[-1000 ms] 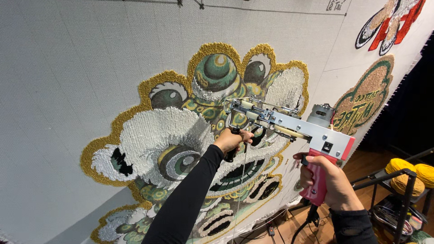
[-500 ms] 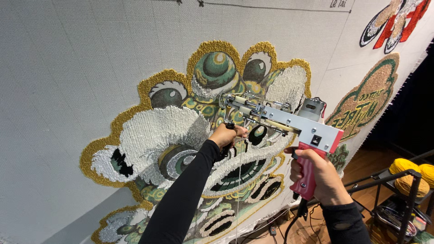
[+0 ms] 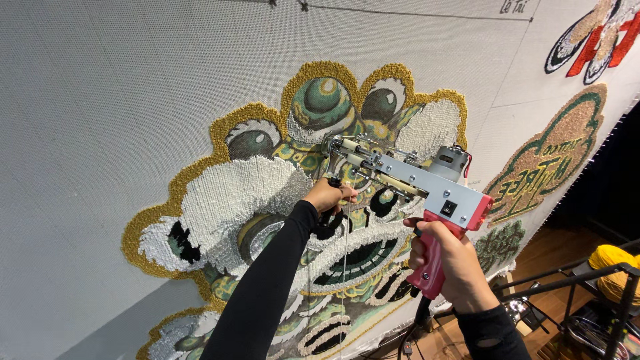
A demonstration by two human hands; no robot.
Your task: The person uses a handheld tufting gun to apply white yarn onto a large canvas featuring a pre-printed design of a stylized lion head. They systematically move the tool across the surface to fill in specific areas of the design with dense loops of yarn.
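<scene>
Count, head view:
- Hands: 2, a left hand (image 3: 328, 196) and a right hand (image 3: 448, 265), both in black sleeves.
- Tufting gun (image 3: 413, 183): 1, grey body, pink grip.
- Stretched cloth (image 3: 120, 100): 1.
- Tufted designs on it: 3. Large lion face (image 3: 267, 193), green and gold emblem (image 3: 543, 163), red and white piece (image 3: 593, 40), cut off by the frame.
- Yellow yarn cones (image 3: 613, 263): 1 seen.
</scene>
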